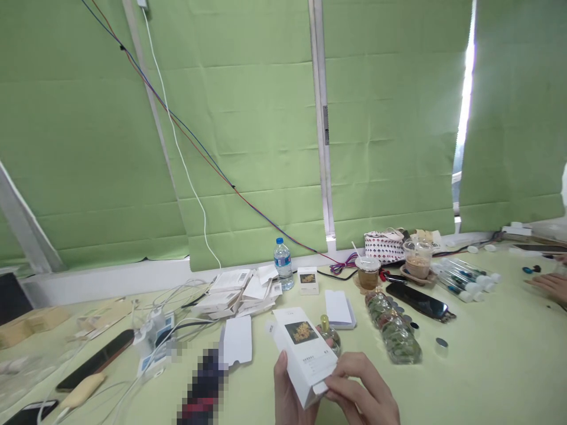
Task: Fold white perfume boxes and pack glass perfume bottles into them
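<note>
A white carton (305, 348) with a picture of yellow flowers is tilted up between my two hands near the table's front edge. My left hand (290, 386) is closed around its lower left side. At the carton's near end, the fingers of my right hand (363, 389) pinch a small end flap. Just behind the carton, partly hidden by it, stands a round glass bottle (331, 339) with a gold cap. A flat white carton (237, 339) lies to the left, and a white box-like piece (339, 308) lies behind the bottle.
Flattened cartons (241, 292) are piled at the back beside a water bottle (283, 265) and a small upright box (308, 280). To the right are clear packs (394, 330), a phone (419, 301) and drink cups (368, 271). Cables and chargers (150, 336) spread left. Another person's hand (549, 286) rests far right.
</note>
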A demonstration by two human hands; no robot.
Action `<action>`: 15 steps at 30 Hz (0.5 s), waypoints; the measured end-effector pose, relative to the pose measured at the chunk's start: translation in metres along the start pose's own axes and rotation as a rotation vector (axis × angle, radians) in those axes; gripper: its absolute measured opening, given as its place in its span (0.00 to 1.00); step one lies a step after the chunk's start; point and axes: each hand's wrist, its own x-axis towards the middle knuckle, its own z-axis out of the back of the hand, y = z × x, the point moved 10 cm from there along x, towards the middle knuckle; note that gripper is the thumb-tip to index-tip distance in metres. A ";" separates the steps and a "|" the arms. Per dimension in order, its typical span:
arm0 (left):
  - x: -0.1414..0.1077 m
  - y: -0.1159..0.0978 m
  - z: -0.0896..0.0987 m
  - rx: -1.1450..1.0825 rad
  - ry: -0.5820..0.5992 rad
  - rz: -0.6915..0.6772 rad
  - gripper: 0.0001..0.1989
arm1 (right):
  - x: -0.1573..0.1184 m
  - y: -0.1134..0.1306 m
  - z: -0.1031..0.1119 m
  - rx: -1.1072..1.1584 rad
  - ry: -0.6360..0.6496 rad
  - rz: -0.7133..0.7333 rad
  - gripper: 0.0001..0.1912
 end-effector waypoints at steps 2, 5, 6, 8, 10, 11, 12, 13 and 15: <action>-0.001 0.002 0.002 0.002 0.000 0.011 0.32 | 0.001 -0.001 0.000 0.026 0.018 -0.016 0.04; -0.003 0.002 0.001 0.001 0.012 0.003 0.33 | 0.001 -0.009 0.000 0.061 0.050 -0.104 0.03; -0.003 0.002 0.001 0.000 0.014 0.002 0.34 | 0.001 -0.013 -0.001 0.062 0.057 -0.140 0.03; -0.005 0.004 0.000 -0.001 0.002 0.008 0.35 | -0.002 -0.021 -0.001 0.054 0.070 -0.201 0.06; -0.006 0.005 0.000 0.001 -0.026 0.022 0.35 | -0.005 -0.028 -0.002 0.042 0.083 -0.237 0.12; -0.007 0.005 0.000 -0.001 -0.040 0.027 0.34 | -0.006 -0.030 -0.003 0.037 0.089 -0.237 0.15; -0.008 0.005 0.000 -0.006 -0.052 0.030 0.33 | -0.007 -0.032 -0.004 0.033 0.094 -0.229 0.17; -0.009 0.004 0.001 -0.014 -0.063 0.030 0.32 | -0.008 -0.033 -0.004 0.030 0.101 -0.217 0.18; -0.011 0.001 0.003 -0.029 -0.083 0.024 0.31 | -0.009 -0.034 -0.007 0.036 0.124 -0.194 0.18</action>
